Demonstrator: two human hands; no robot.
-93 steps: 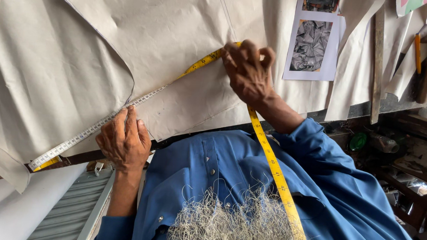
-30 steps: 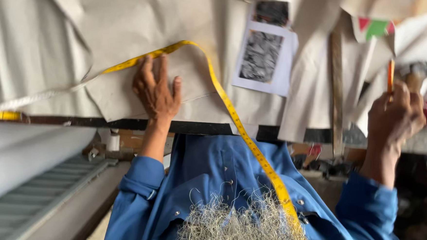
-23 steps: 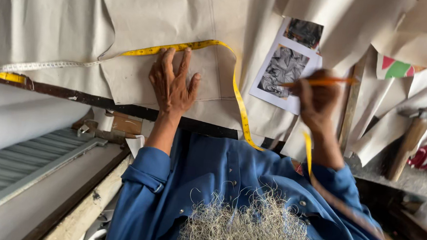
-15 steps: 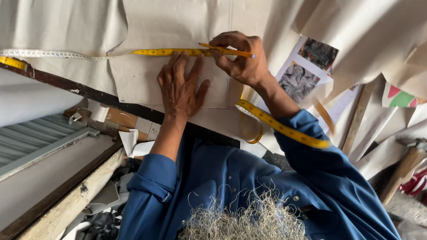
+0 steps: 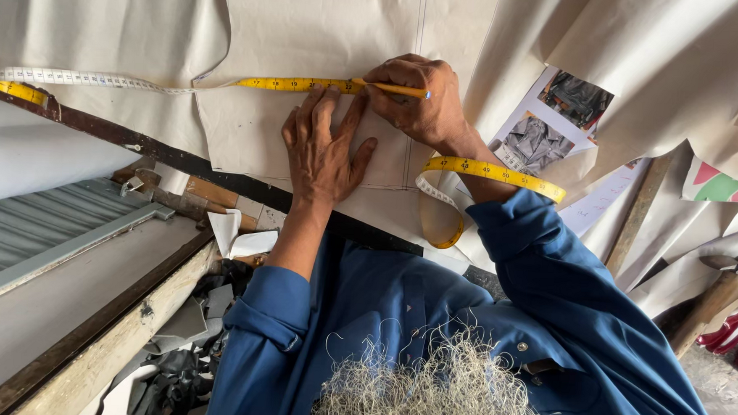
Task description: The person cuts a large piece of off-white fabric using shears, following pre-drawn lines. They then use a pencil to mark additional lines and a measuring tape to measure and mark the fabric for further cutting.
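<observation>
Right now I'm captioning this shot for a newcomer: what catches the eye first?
The yellow measuring tape stretched across the beige paper pattern at top centre. The left hand presses flat just beneath it, while the right hand holds an orange pencil against the tape. The tape's slack loops over the blue sleeve.

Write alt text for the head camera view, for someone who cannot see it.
A person's left hand presses flat on beige pattern paper, while the right hand holds an orange pencil against a yellow tape measure stretched across it. Blue sleeves fill the foreground.

Tape measure [image 5: 291,84] on paper pattern [image 5: 327,37]; left hand [image 5: 322,146] below tape, right hand [image 5: 417,96] with pencil [image 5: 392,89] beside it
</observation>
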